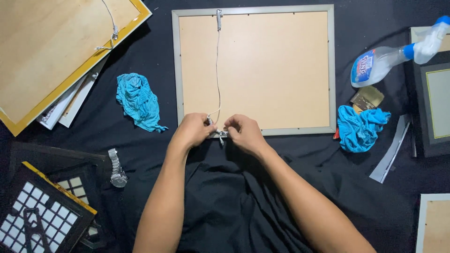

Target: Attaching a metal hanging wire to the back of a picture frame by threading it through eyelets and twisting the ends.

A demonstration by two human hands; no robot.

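Bare black cloth (281, 164) lies below the frame (253, 70); blue rags (139, 100) and (360, 127) obstruct its left and right sides.

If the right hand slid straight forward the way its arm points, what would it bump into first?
Probably the left hand. The right hand points up and leftward, fingertips almost meeting the left's over the small metal fitting on the frame edge. Beyond lies the string.

A grey frame (253, 9) lies back up on black cloth (262, 187). The left hand (193, 130) and right hand (243, 133) pinch a white cord (217, 70) at the frame's near edge. Two blue rags (138, 100) flank the frame; a spray bottle (393, 54) lies right, a watch (116, 168) left.
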